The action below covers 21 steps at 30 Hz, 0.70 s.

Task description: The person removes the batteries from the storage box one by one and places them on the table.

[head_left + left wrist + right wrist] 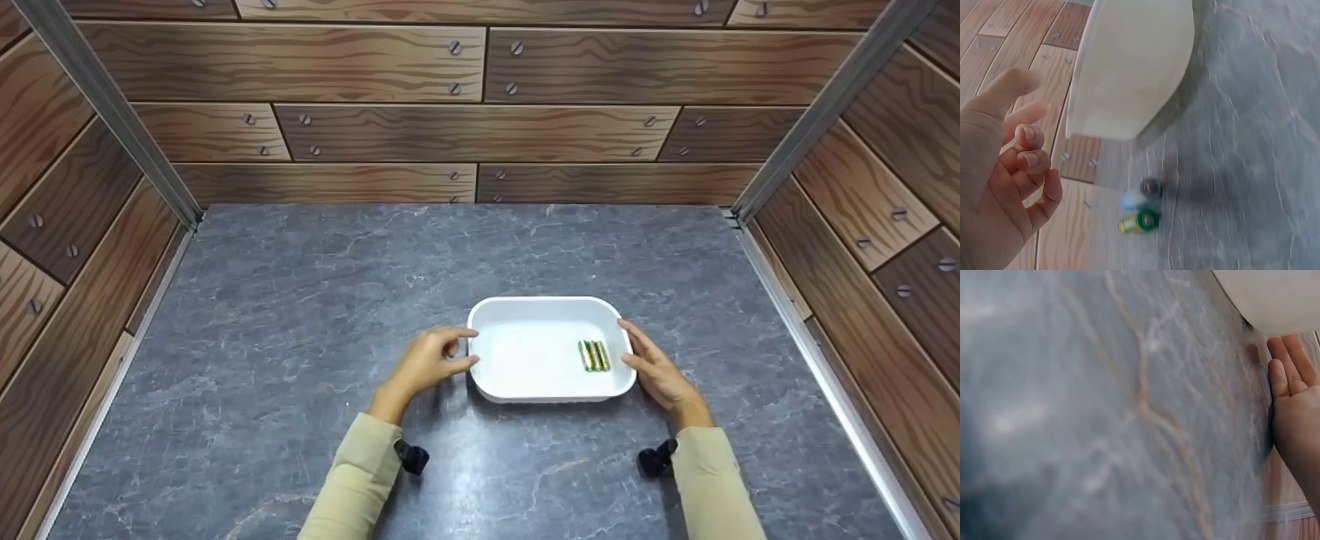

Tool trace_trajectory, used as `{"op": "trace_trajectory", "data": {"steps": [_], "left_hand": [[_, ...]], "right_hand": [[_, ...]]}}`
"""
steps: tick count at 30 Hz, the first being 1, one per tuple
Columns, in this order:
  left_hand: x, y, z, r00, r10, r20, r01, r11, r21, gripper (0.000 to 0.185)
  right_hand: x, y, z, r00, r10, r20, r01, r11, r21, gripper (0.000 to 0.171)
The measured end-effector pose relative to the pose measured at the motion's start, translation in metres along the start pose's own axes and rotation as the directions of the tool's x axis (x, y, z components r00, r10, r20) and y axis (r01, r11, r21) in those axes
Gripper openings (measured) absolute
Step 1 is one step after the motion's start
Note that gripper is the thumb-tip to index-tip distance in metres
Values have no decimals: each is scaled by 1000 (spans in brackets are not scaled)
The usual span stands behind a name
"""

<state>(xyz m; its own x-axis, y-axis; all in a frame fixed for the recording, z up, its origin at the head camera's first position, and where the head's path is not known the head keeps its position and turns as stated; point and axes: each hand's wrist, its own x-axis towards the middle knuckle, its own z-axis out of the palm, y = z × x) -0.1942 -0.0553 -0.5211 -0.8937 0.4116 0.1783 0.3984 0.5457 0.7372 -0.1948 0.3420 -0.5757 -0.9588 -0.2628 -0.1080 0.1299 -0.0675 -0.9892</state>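
A white rectangular tray (525, 352) sits on the grey stone-look tabletop (300, 300), with a few green and gold batteries (594, 355) lying side by side near its right end. My left hand (459, 349) is at the tray's left rim, index finger and thumb reaching toward it. In the left wrist view that left hand (1024, 135) has loosely curled fingers and holds nothing, with a small gap to the tray's outer wall (1129, 67). My right hand (631, 343) lies with straight fingers along the tray's right side. Its fingers (1292, 371) show beside the tray (1275, 298).
Wood-plank walls (480, 112) close the tabletop at the back and on both sides. A black wrist mount (411, 456) and another (655, 459) sit under each beige sleeve. A small blurred dark and green thing (1140, 219) shows beyond the tray.
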Motion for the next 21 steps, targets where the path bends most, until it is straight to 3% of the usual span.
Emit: {"op": "trace_trajectory", "data": {"steps": [21], "left_hand": [[28, 42, 39, 992, 80, 99, -83, 996, 30, 38]], "right_hand": [[0, 1, 1, 1000, -12, -10, 12, 1000, 22, 65]]}}
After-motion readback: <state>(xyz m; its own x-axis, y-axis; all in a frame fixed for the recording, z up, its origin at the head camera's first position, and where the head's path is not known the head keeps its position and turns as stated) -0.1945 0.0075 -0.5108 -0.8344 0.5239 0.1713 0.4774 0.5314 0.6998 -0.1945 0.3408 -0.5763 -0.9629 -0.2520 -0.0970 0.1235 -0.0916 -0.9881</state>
